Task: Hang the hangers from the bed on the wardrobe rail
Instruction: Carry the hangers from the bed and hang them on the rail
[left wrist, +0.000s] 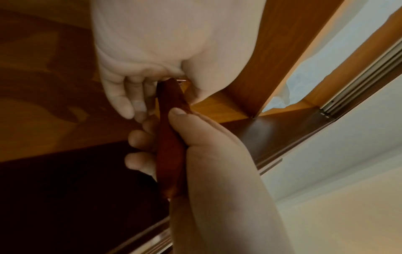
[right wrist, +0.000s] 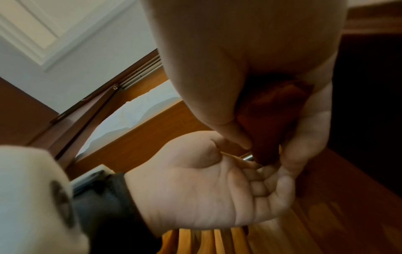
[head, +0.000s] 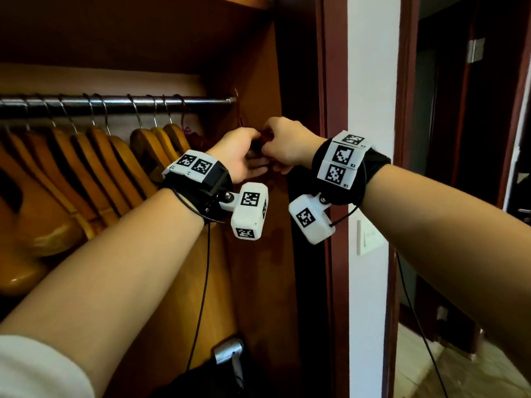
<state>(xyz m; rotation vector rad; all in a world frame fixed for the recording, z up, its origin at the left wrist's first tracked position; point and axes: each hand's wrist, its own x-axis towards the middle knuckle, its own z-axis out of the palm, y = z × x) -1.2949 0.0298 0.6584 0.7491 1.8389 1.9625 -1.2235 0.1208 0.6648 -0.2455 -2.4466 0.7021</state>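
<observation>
My right hand (head: 284,142) grips a dark red hanger (left wrist: 172,137), fingers and thumb wrapped round its wooden arm, just below the right end of the wardrobe rail (head: 115,102). My left hand (head: 241,156), loosely curled, meets it at the neck. Light wooden hangers (head: 94,168) crowd the rail to the left.

Head view fairly bright, wardrobe interior (head: 244,38) dim and warm, upper corner deep in shadow. Glare streak along the rail (head: 115,102). White wall (head: 370,81) washed out by light from the right. Edges bow outward, wide-angle. Both wrist views dim, soft, grainy; near skin blurred; the white sleeve (right wrist: 32,197) out of focus.
</observation>
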